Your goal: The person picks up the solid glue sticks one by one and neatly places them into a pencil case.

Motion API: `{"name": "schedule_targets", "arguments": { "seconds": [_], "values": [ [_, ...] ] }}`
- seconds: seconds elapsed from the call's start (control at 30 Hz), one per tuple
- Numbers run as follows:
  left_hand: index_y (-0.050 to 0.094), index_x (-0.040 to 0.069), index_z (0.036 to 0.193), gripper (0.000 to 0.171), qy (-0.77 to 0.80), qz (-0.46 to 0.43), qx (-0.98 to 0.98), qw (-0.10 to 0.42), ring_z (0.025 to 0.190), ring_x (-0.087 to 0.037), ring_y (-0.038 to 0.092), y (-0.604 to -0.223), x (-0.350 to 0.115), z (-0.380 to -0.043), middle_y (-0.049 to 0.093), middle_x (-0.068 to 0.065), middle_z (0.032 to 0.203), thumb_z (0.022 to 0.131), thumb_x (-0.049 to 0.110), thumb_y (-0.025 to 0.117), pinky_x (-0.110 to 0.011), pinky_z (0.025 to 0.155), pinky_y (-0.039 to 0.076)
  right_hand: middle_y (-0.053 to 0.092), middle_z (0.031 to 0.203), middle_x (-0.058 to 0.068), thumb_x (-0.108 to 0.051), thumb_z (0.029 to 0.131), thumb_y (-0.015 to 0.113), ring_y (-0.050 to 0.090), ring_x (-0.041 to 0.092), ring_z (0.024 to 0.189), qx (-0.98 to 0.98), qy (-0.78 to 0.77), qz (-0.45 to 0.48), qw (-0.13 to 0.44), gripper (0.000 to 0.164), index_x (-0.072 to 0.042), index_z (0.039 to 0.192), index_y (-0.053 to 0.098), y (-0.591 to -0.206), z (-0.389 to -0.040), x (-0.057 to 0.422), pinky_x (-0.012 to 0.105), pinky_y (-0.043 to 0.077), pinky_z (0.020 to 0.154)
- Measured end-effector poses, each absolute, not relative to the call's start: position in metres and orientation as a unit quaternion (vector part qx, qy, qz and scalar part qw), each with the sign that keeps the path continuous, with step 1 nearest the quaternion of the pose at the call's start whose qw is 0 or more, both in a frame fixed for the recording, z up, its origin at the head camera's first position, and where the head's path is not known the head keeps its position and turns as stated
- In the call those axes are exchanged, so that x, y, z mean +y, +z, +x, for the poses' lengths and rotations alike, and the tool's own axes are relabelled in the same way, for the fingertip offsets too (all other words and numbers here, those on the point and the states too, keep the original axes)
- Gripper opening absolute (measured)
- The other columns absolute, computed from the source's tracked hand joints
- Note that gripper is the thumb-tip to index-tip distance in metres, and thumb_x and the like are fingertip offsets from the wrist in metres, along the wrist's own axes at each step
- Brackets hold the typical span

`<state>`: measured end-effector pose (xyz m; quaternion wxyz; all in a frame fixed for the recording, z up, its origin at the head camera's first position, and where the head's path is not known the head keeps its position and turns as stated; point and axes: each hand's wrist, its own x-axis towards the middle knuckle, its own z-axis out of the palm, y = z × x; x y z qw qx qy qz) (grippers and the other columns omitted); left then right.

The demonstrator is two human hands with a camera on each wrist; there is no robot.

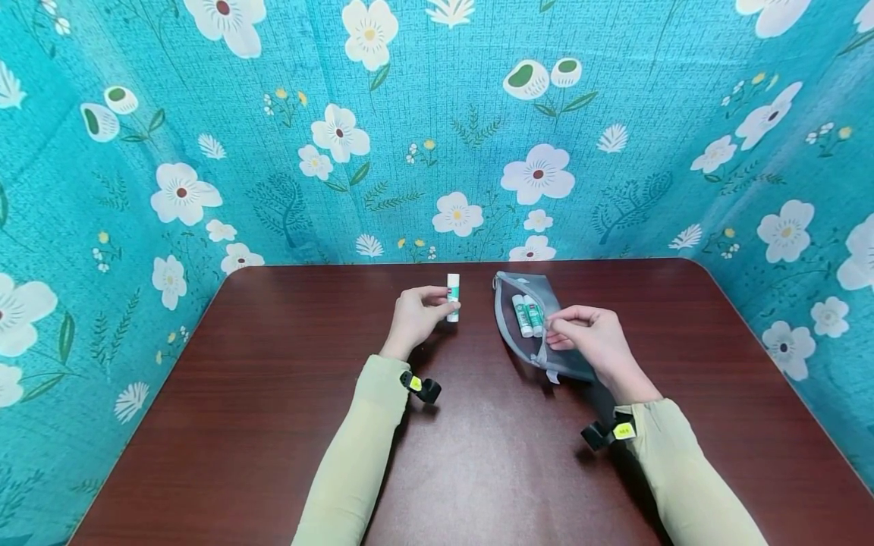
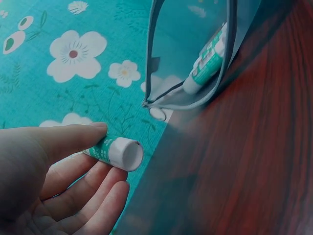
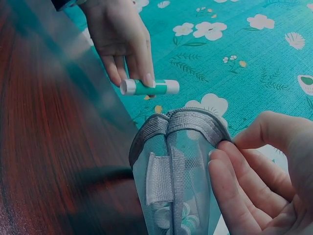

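Note:
A white and green glue stick (image 1: 454, 297) is pinched between the thumb and fingers of my left hand (image 1: 418, 315), above the table and left of the pouch. In the left wrist view the round white end of that glue stick (image 2: 117, 152) faces the camera. My right hand (image 1: 589, 334) pinches the edge of a grey mesh zip pouch (image 1: 504, 311), whose mouth gapes. Inside it lie glue sticks (image 1: 528, 315), at least two, side by side. The right wrist view shows the pouch (image 3: 173, 171) from its end, with my right thumb and fingers on its rim.
The dark red-brown wooden table (image 1: 287, 425) spreads under both arms. Behind it and at both sides hangs a turquoise flowered cloth (image 1: 410, 152). Black wrist cameras (image 1: 427, 390) are strapped over both pale sleeves.

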<state>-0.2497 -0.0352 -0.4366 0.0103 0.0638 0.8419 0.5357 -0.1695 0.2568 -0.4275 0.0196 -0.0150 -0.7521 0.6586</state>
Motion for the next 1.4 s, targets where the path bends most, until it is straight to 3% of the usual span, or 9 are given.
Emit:
{"name": "schedule_targets", "arguments": {
  "seconds": [0.23, 0.43, 0.67, 0.93, 1.4],
  "values": [
    [0.075, 0.008, 0.119, 0.034, 0.566, 0.067, 0.821, 0.041, 0.081, -0.018, 0.073, -0.440, -0.020, -0.249, 0.075, -0.005, 0.100, 0.089, 0.022, 0.082, -0.032, 0.070, 0.058, 0.075, 0.084, 0.009, -0.009, 0.097, 0.070, 0.074, 0.018, 0.072, -0.752, 0.659, -0.008, 0.022, 0.031, 0.018, 0.111, 0.067, -0.427, -0.170, 0.257, 0.035, 0.061, 0.069],
    [0.074, 0.006, 0.121, 0.036, 0.592, 0.069, 0.801, 0.062, 0.083, -0.025, 0.074, -0.442, -0.009, -0.248, 0.075, -0.006, 0.100, 0.089, 0.020, 0.082, -0.040, 0.075, 0.060, 0.075, 0.082, 0.009, -0.007, 0.097, 0.069, 0.073, 0.018, 0.071, -0.746, 0.666, -0.004, 0.022, 0.030, 0.019, 0.110, 0.065, -0.427, -0.169, 0.257, 0.035, 0.062, 0.068],
    [0.073, 0.007, 0.119, 0.035, 0.599, 0.067, 0.795, 0.072, 0.076, -0.020, 0.074, -0.445, 0.004, -0.247, 0.075, -0.004, 0.093, 0.088, 0.020, 0.083, -0.037, 0.073, 0.060, 0.075, 0.082, 0.009, -0.007, 0.097, 0.069, 0.074, 0.018, 0.071, -0.743, 0.669, -0.001, 0.019, 0.031, 0.020, 0.111, 0.065, -0.428, -0.169, 0.258, 0.035, 0.061, 0.069],
    [0.071, 0.003, 0.119, 0.035, 0.626, 0.058, 0.771, 0.098, 0.079, -0.025, 0.075, -0.445, 0.018, -0.246, 0.075, -0.005, 0.091, 0.087, 0.014, 0.083, -0.037, 0.075, 0.061, 0.075, 0.083, 0.010, -0.008, 0.097, 0.070, 0.074, 0.018, 0.071, -0.744, 0.668, -0.002, 0.018, 0.031, 0.020, 0.112, 0.065, -0.427, -0.169, 0.257, 0.035, 0.061, 0.069],
    [0.071, -0.001, 0.117, 0.035, 0.648, 0.021, 0.749, 0.134, 0.073, -0.021, 0.074, -0.448, 0.036, -0.245, 0.074, -0.007, 0.087, 0.086, 0.011, 0.084, -0.035, 0.073, 0.061, 0.075, 0.084, 0.009, -0.009, 0.097, 0.071, 0.074, 0.018, 0.072, -0.747, 0.664, -0.007, 0.016, 0.032, 0.019, 0.112, 0.066, -0.427, -0.169, 0.255, 0.035, 0.061, 0.069]
  ]
}}
